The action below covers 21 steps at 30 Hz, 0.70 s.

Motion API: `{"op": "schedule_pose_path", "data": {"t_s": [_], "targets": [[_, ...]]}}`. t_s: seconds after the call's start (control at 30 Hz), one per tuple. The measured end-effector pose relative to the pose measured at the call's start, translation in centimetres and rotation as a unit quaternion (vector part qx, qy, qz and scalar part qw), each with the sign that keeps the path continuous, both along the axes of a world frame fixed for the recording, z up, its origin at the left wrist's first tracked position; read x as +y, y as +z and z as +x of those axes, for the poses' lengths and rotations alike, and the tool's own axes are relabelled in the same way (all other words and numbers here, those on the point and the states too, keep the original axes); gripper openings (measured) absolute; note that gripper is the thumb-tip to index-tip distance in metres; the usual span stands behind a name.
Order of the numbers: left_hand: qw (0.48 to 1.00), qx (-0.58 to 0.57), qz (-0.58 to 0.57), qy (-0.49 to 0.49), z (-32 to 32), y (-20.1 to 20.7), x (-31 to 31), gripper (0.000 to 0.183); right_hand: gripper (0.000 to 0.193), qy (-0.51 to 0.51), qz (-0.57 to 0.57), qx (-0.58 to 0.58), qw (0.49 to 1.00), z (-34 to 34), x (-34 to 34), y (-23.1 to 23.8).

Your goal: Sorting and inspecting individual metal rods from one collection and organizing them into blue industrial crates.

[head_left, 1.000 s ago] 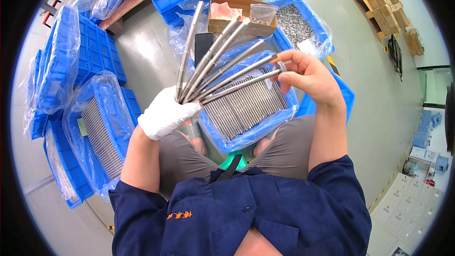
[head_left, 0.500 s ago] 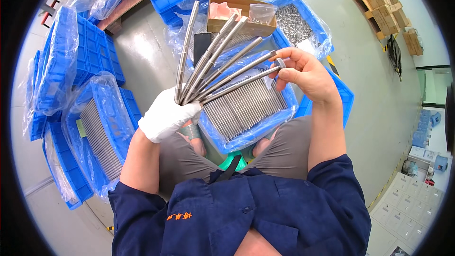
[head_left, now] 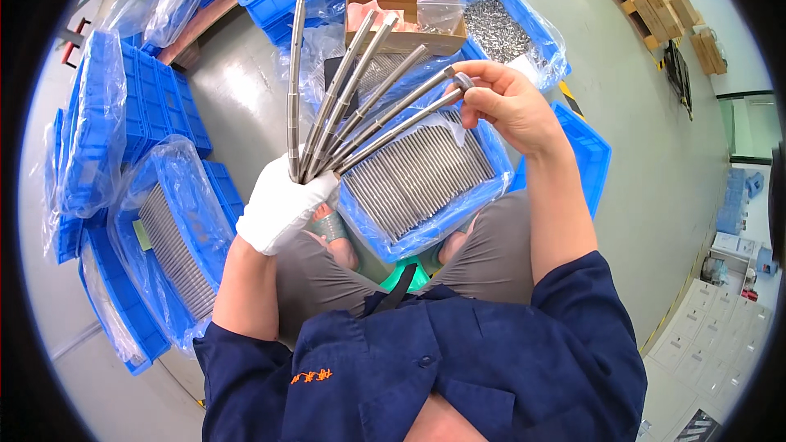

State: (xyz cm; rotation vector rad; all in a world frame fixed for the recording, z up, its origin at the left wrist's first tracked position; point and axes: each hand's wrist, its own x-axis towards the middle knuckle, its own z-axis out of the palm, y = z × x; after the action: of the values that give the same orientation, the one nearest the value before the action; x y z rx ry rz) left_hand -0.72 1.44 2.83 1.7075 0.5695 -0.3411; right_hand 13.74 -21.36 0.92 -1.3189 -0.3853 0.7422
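Note:
My left hand (head_left: 282, 205), in a white glove, is closed round the lower ends of several metal shafts (head_left: 350, 98), which fan out upward. My bare right hand (head_left: 512, 110) pinches a small metal ring (head_left: 464, 82) at the far end of the rightmost shaft. Whether the ring sits around that shaft or only against its end, I cannot tell. The neighbouring shaft's tip lies close to my right fingertips. Below the fan, a blue crate (head_left: 450, 227) lined with plastic holds rows of similar shafts (head_left: 417, 176).
A cardboard box (head_left: 446, 42) with pink material stands beyond the crate, near a dark flat object (head_left: 334, 82). Behind it sits a crate of small metal parts (head_left: 495, 24). Bagged crates (head_left: 155, 106) are stacked at left; another blue crate (head_left: 585, 151) stands at right.
Both hands have shifted slightly left and upward in the picture with the shafts and ring. The grips look the same, and the whole view has shifted a little.

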Motion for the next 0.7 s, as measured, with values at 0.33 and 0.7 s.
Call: {"op": "schedule_pose_path", "data": {"t_s": [0.33,0.7], "targets": [[0.999,-0.033,0.020,-0.001,-0.1,-0.6,-0.7,0.010,0.030,0.014,-0.003,0.002,1.000,-0.1,-0.2,-0.2],[0.999,-0.036,0.007,0.005,0.1,-1.2,-0.7,0.010,0.026,-0.028,0.116,0.125,0.985,-2.5,3.1,-2.2]]}}
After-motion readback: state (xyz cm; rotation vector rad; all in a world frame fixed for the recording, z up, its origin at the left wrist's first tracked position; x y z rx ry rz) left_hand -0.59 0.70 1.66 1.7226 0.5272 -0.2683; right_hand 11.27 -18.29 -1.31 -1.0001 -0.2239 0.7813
